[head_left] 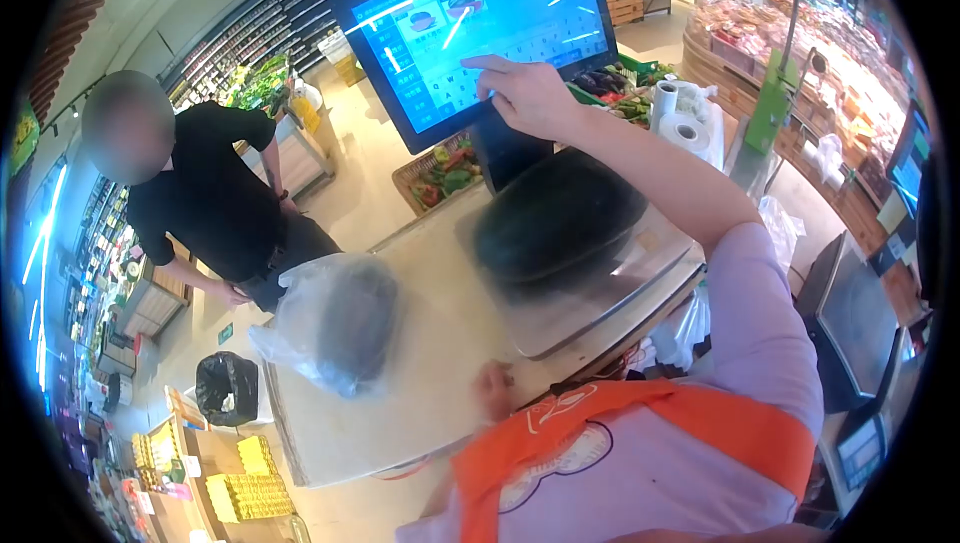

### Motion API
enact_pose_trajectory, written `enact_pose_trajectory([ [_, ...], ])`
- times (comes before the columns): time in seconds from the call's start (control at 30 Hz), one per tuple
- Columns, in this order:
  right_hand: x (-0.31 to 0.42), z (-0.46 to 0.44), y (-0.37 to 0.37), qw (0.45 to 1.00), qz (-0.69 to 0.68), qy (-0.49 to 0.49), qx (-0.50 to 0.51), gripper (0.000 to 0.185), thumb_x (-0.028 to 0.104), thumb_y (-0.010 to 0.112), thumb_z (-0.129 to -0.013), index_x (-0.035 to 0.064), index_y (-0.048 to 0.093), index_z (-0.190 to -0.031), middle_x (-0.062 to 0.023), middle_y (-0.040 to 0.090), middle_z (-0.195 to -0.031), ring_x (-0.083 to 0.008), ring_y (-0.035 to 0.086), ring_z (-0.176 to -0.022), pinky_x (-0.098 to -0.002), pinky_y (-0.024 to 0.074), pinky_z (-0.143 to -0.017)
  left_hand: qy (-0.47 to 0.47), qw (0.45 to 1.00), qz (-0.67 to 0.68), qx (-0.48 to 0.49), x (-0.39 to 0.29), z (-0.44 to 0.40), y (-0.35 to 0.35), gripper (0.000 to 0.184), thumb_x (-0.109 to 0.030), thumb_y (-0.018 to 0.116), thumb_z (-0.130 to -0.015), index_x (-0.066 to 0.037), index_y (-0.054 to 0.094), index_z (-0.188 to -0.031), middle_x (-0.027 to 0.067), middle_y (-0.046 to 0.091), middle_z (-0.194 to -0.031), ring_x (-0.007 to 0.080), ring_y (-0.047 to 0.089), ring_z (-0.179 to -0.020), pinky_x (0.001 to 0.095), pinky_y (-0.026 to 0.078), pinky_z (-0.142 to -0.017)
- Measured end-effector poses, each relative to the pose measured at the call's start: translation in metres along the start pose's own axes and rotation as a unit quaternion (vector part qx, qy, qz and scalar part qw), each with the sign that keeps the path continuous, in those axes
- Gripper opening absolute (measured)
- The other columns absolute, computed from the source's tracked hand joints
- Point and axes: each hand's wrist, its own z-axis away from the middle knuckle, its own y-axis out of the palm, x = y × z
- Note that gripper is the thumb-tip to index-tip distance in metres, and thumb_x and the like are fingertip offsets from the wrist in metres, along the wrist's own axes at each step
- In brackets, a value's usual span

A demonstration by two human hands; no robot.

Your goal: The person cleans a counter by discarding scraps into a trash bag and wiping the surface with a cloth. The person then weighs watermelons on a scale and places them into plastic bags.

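My right hand [522, 96] reaches up to the touchscreen [400, 53] of a scale, its index finger stretched out at the glass and the other fingers partly curled. It holds nothing. Under the screen, a large dark green melon [555, 218] lies on the metal weighing plate [625, 288]. My left hand [493, 390] is low at the near side of the counter, blurred, with its fingers hard to make out. A clear plastic bag [335, 323] with a dark, rounded thing inside sits at the counter's left part, apart from both hands.
A person [215, 183] in black stands across the counter [430, 343]. Plastic bag rolls [685, 133] stand right of the screen. Left of the counter are a black-lined bin [227, 388] and yellow egg trays [245, 493]. Produce crates [440, 173] are behind.
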Motion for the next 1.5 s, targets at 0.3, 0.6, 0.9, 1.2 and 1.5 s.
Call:
enact_pose_trajectory([
  [0.3,0.0,-0.034,0.017,0.999,0.036,0.008,0.036,0.009,0.006,0.05,-0.075,0.01,0.053,-0.083,-0.0038,0.048,-0.129,-0.0276,0.062,-0.07,-0.0407,0.0504,-0.061,0.037,0.996,-0.071,0.034,-0.021,0.006,0.001,0.03,-0.023,0.045,-0.092,0.001,0.063,-0.084,0.0034,0.052,-0.058,0.0108,0.049,-0.057,0.0261,0.04,-0.055],
  [0.6,0.017,0.178,-0.081,0.891,-0.168,0.33,-0.261,0.018,-0.001,0.048,-0.084,0.0005,0.055,-0.101,-0.0081,0.056,-0.097,-0.0154,0.053,-0.094,-0.0267,0.0426,-0.08,0.157,0.97,-0.177,0.05,-0.006,0.013,-0.004,0.015,-0.014,0.05,-0.082,-0.002,0.057,-0.076,0.005,0.051,-0.059,0.0147,0.049,-0.055,0.0298,0.039,-0.05],
  [0.9,0.12,0.635,-0.003,0.364,-0.284,0.838,-0.292,0.023,0.024,0.052,-0.084,0.008,0.054,-0.1,-0.0047,0.053,-0.079,-0.018,0.051,-0.073,-0.0286,0.0432,-0.067,0.04,0.974,-0.155,0.162,-0.014,0.021,0.009,0.026,-0.021,0.05,-0.089,-0.001,0.064,-0.081,0.0044,0.056,-0.06,0.0104,0.052,-0.057,0.0257,0.043,-0.054],
  [1.2,0.113,0.637,0.09,0.49,-0.346,0.788,-0.139,0.034,0.029,0.058,-0.08,0.0062,0.057,-0.105,-0.008,0.06,-0.075,-0.0265,0.06,-0.075,-0.033,0.0482,-0.065,-0.113,0.975,-0.044,0.184,-0.007,0.091,0.085,0.022,-0.02,0.051,-0.091,-0.002,0.062,-0.084,0.001,0.054,-0.063,0.0084,0.05,-0.058,0.0228,0.041,-0.055],
  [1.5,0.169,0.66,0.037,0.47,0.006,0.882,0.018,0.043,0.026,0.071,-0.069,0.0008,0.055,-0.1,-0.0196,0.06,-0.097,-0.0348,0.058,-0.09,-0.0417,0.0465,-0.078,-0.132,0.985,-0.071,0.083,0.013,0.137,0.08,0.027,-0.02,0.047,-0.091,0.001,0.058,-0.078,0.0017,0.048,-0.055,0.0094,0.044,-0.051,0.0243,0.037,-0.05],
])
